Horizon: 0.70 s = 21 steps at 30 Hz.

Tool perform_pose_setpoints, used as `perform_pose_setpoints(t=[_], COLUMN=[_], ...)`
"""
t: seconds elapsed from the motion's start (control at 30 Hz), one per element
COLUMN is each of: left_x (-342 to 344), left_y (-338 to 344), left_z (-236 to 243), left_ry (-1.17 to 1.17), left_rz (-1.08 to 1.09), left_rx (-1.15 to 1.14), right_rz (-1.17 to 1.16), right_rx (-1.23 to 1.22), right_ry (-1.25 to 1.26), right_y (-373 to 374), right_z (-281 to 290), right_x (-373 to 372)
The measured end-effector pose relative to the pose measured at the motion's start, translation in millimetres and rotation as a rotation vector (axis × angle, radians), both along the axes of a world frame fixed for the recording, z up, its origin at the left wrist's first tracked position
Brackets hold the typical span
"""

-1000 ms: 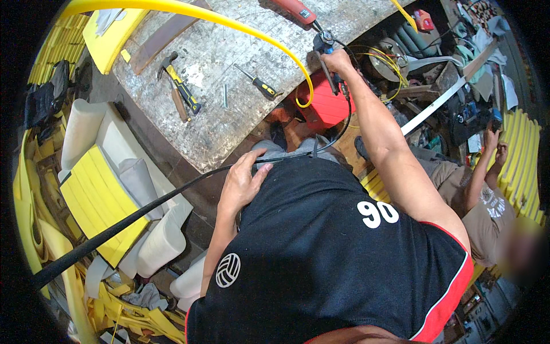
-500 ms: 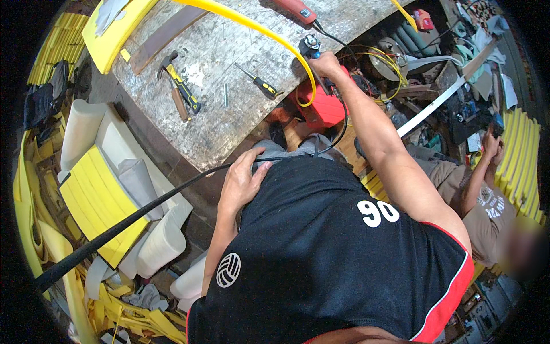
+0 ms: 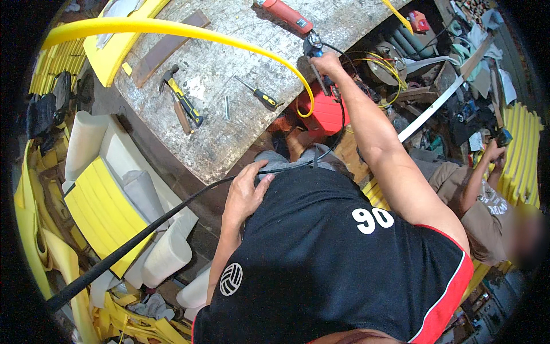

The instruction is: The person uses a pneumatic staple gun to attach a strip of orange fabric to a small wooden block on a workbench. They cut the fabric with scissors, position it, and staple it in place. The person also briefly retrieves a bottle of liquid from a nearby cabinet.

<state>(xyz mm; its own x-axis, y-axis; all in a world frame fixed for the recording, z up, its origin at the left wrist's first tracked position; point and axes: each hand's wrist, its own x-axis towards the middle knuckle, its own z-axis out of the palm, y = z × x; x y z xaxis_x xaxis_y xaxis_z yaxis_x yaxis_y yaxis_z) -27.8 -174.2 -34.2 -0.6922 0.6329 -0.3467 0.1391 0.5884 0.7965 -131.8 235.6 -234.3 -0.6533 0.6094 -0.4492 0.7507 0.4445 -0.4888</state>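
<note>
My right hand [image 3: 327, 64] is closed around an air tool [image 3: 313, 47] with a blue body and a silver head, held over the bench's right edge. From its handle a black hose [image 3: 154, 222] loops down past my lap and runs off to the lower left. My left hand [image 3: 246, 192] rests at my hip with its fingers stretched out, the hose passing between thumb and fingers; how firmly they touch it I cannot tell. Close to the air tool's head lies a red power tool [image 3: 289, 16] with a black cable.
On the worn workbench [image 3: 212, 143] lie a claw hammer [image 3: 182, 97], a screwdriver [image 3: 260, 94] and a dark wooden strip [image 3: 172, 49]. A yellow hose [image 3: 229, 37] arcs overhead. Left stands a cream and yellow seat [image 3: 109, 212]. A red box [image 3: 323, 112] sits under the bench; a co-worker [image 3: 481, 195] is at right.
The yellow hose now stretches farther to the left. The air tool's head is nearer the red power tool. My left hand has hardly moved.
</note>
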Motion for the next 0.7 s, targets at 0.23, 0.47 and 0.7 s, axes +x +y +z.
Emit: perform_pose_setpoints(t=[0.23, 0.47, 0.7], left_x=[0, 0, 5], left_y=[2, 2, -2], left_z=[-2, 2, 2], left_ry=[0.033, 0.041, 0.045], left_rz=[-0.001, 0.009, 0.049], left_rx=[-0.002, -0.019, 0.006], right_rz=[0.053, 0.107, -0.04], right_rx=[0.038, -0.031, 0.107], right_ry=[0.061, -0.016, 0.023], right_y=[-11, -26, 13], right_z=[10, 7, 1], right_x=[-15, -32, -30])
